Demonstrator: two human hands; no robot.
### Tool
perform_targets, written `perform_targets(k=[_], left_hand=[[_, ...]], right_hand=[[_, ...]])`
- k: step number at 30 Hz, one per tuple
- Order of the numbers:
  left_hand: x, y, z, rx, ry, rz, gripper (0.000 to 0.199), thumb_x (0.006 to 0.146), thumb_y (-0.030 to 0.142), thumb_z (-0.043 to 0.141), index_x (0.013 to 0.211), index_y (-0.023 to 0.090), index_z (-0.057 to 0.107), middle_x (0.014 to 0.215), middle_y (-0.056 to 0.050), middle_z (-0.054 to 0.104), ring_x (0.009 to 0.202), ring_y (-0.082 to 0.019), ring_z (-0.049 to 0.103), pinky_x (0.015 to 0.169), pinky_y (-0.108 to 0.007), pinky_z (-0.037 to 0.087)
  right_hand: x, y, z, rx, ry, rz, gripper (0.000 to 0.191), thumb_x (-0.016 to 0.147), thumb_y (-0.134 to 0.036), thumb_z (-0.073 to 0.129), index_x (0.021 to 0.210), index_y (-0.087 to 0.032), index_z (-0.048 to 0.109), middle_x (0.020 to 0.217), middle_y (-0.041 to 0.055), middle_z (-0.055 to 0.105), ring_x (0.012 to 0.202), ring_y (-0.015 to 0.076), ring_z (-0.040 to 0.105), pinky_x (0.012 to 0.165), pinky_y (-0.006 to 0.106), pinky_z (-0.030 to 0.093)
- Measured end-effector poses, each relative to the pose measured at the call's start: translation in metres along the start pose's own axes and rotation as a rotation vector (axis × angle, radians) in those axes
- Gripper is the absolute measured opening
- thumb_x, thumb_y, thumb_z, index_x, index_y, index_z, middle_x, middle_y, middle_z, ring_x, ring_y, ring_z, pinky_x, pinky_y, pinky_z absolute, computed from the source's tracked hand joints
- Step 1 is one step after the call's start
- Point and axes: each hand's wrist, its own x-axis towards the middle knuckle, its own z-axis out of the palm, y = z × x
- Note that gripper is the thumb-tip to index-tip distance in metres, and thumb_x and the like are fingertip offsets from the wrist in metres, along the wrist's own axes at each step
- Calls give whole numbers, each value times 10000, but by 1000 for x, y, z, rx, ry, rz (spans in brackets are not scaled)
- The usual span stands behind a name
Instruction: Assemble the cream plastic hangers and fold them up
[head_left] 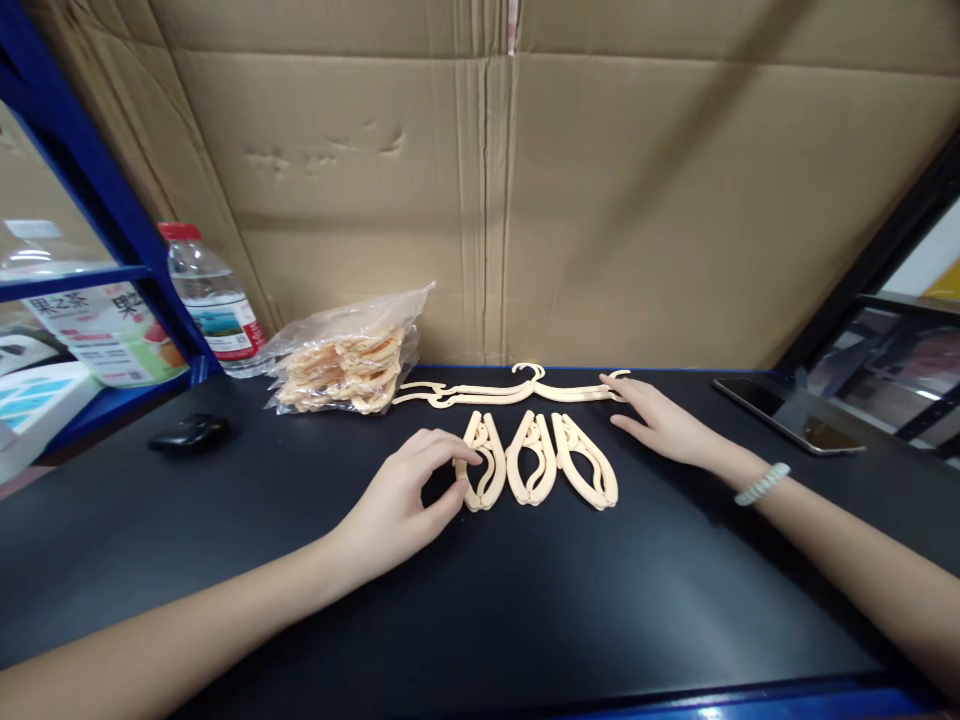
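Three folded cream-coloured folding hangers stand in a row on the black table: a left one (491, 485), a middle one (532, 480) and a right one (592, 475). My left hand (409, 490) curls its thumb and index finger onto the left edge of the left folded hanger. Behind the row lie unfolded hangers (491, 396) of the same colour, end to end or overlapping, hooks toward the cardboard. My right hand (660, 420) is at their right end, fingers stretched and thumb apart; its fingertips partly cover that end, and contact is unclear.
A clear plastic bag (345, 355) of more hangers sits at the back left. Nearby are a water bottle (214, 300) and a black mouse (189, 433). A phone (787, 415) lies at the right. Cardboard (637, 200) walls off the back; blue shelf frames flank the table.
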Motion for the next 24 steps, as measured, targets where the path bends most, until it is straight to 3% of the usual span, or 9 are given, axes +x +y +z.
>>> perform_targets(k=[8, 18, 24], left_hand=[[1, 1, 0, -29, 27, -26, 159, 860, 176, 515, 961, 184, 637, 980, -53, 651, 937, -190, 602, 855, -340, 482], [0, 0, 2, -59, 50, -27, 156, 861, 172, 521, 964, 191, 637, 984, -45, 651, 937, -186, 607, 856, -334, 480], [-1, 4, -3, -89, 96, -92, 150, 863, 210, 517, 960, 203, 632, 983, -39, 653, 951, -199, 600, 869, -353, 463]], right_hand=[[6, 8, 10, -98, 86, -30, 332, 909, -333, 459, 1165, -191, 615, 1157, 158, 598, 1118, 318, 536, 936, 520, 455], [5, -10, 6, 42, 140, -9, 185, 897, -333, 514, 815, -198, 611, 855, 83, 605, 839, 240, 566, 764, 388, 478], [2, -23, -8, 134, 233, 112, 154, 908, -345, 514, 873, -210, 580, 816, 43, 670, 693, 192, 604, 635, 313, 453]])
